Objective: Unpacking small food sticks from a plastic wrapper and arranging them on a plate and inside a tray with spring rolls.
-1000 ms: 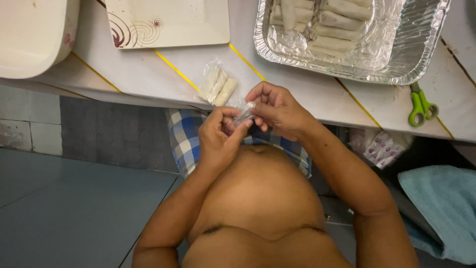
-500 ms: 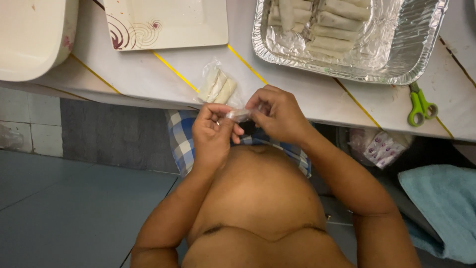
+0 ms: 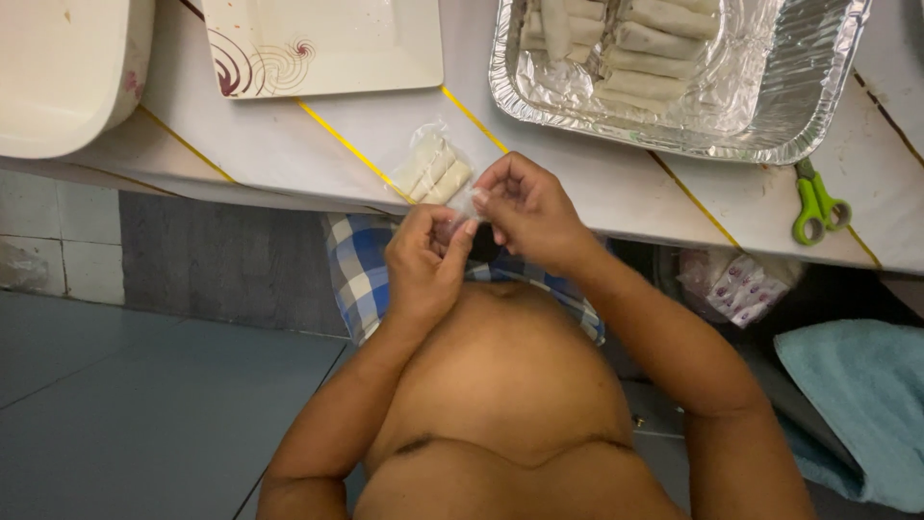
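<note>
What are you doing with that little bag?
A person sits at the edge of a white table and works both hands on the open end of a small clear plastic bag with a few pale rolls inside. The left hand and right hand pinch the plastic between their fingertips. The bag's filled part lies on the table. Farther back, a foil tray holds more rolls, with green scissors beside it and a square plate.

I see green-handled scissors [image 3: 815,204], silver foil tray [image 3: 828,87], cream plate [image 3: 327,43] with maroon swirls, blue-white checked cloth [image 3: 361,274], light blue towel [image 3: 857,404], yellow lines on white table [image 3: 269,144].
</note>
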